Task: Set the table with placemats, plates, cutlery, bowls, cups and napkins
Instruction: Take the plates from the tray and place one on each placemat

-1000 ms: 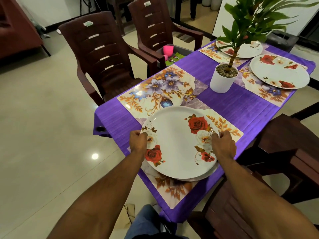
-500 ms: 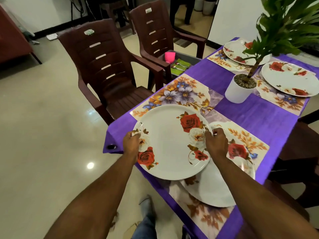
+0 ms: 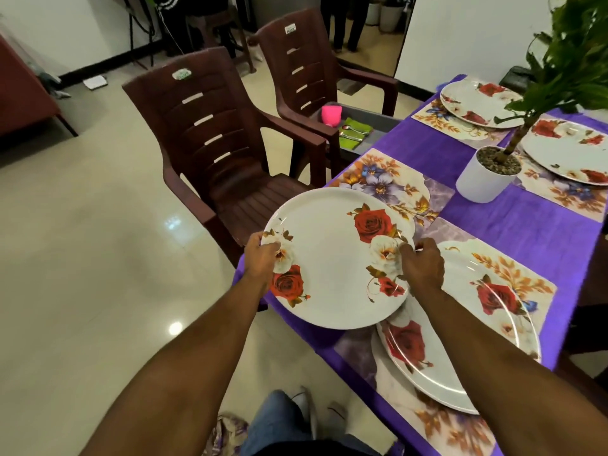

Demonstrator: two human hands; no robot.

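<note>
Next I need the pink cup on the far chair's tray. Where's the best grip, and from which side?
Take the pink cup round its side wall, coming from above: it stands upright at the grey tray's near-left corner, with the chair arm close beside it.

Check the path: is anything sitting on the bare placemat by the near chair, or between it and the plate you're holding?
Nothing visible does. The held plate, gripped by the left hand and right hand, hovers at the near edge of the bare placemat. The mat's visible surface carries nothing; the potted plant stands off to its right.
</note>
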